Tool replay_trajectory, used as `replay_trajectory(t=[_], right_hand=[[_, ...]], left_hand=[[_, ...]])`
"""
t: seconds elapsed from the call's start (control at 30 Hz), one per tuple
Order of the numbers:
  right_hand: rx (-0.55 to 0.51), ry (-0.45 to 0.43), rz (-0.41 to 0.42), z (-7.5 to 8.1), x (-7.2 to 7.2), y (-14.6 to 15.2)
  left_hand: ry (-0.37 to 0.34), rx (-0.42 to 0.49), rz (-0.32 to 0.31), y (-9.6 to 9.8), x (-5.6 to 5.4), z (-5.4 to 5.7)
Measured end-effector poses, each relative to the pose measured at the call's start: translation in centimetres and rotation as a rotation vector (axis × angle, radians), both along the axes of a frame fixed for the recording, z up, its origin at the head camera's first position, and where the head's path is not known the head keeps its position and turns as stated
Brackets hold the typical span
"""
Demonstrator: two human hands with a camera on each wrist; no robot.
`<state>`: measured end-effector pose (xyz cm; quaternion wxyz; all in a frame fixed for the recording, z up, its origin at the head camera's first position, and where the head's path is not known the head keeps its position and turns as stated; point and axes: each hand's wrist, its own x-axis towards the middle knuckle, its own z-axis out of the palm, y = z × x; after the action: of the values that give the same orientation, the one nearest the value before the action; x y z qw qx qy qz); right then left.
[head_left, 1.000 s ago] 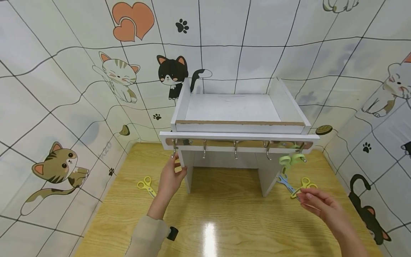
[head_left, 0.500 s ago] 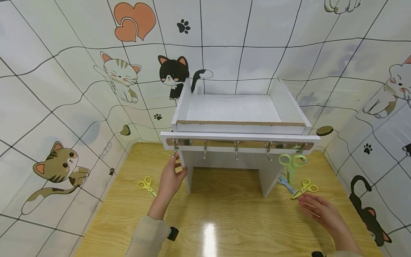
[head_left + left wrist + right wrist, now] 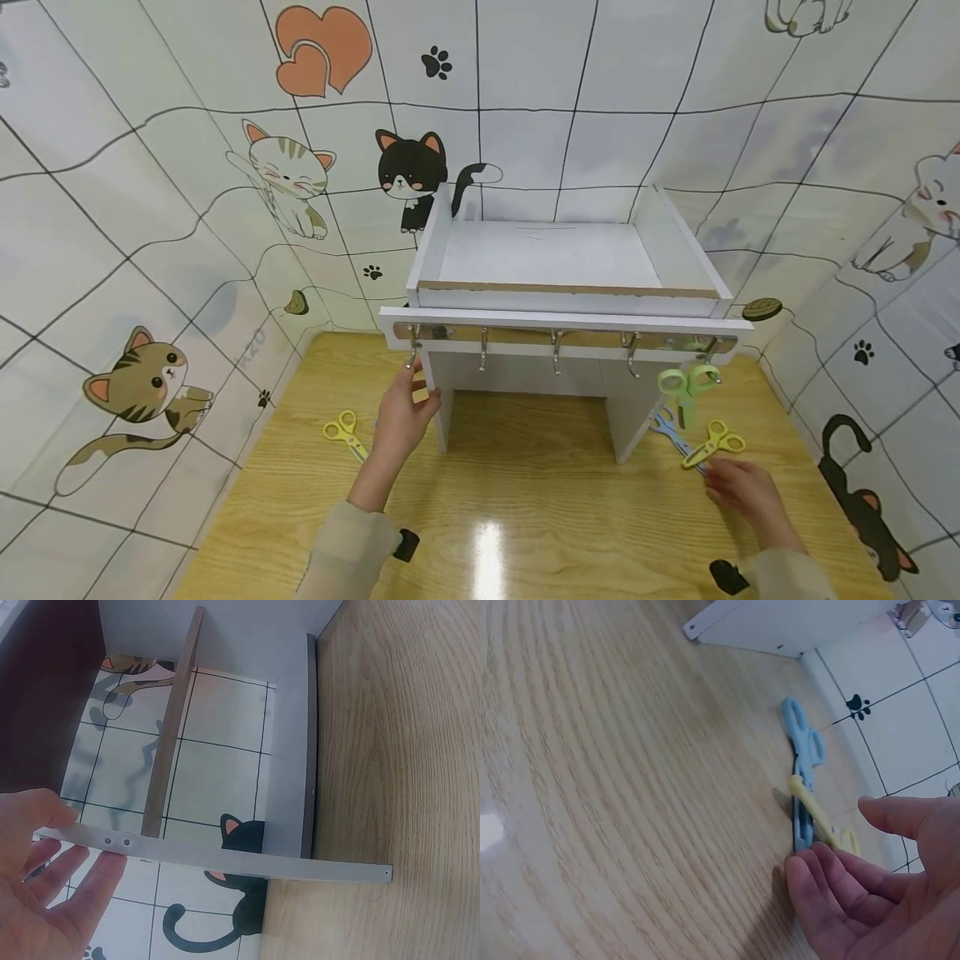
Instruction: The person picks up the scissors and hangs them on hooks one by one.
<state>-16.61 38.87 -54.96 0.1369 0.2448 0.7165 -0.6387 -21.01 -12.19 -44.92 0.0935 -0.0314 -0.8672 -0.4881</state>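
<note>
Your left hand (image 3: 401, 417): pinching the white rack (image 3: 562, 319) by its left panel's edge. Your right hand (image 3: 746, 492): fingers loose, thumb apart, at the blue scissors' (image 3: 802, 750) tip, beneath yellow scissors (image 3: 701, 454). Room between forearms: tabletop (image 3: 525, 483). Since earlier: green scissors (image 3: 686, 392) hang straighter.

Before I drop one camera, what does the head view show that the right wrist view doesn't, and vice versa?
Only head: the left hand, green scissors hanging up, and yellow scissors beside that hand.
Only right wrist: the gap between thumb and fingertips of the right hand.
Both: that right hand, blue scissors, another yellow pair crossing them, the table, wall and some of the white stand.
</note>
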Motion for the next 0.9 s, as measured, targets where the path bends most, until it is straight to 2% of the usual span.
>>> replay_trajectory(t=[0.1, 0.2, 0.33, 0.43, 0.53, 0.9], right_hand=[[0.134, -0.019, -0.007, -0.6, -0.5, -0.1], [0.311, -0.025, 0.033, -1.1, -0.9, -0.2], [0.578, -0.008, 0.155, -1.4, -1.4, -0.3], [0.702, 0.002, 0.240, -1.3, -1.7, -0.6], [0.721, -0.006, 0.267, -1.1, -1.7, -0.9], [0.680, -0.031, 0.193, -0.8, -1.3, -0.5]], left_hand=[[-0.008, 0.005, -0.002, 0.0, -0.1, 0.0], [-0.013, 0.012, 0.005, 0.1, -0.1, 0.0], [-0.015, 0.017, 0.007, 0.1, -0.1, 0.0], [-0.012, 0.012, 0.011, 0.1, -0.1, -0.1], [-0.006, 0.012, 0.016, 0.1, -0.1, 0.0], [-0.003, 0.029, -0.009, 0.0, -0.1, 0.1]])
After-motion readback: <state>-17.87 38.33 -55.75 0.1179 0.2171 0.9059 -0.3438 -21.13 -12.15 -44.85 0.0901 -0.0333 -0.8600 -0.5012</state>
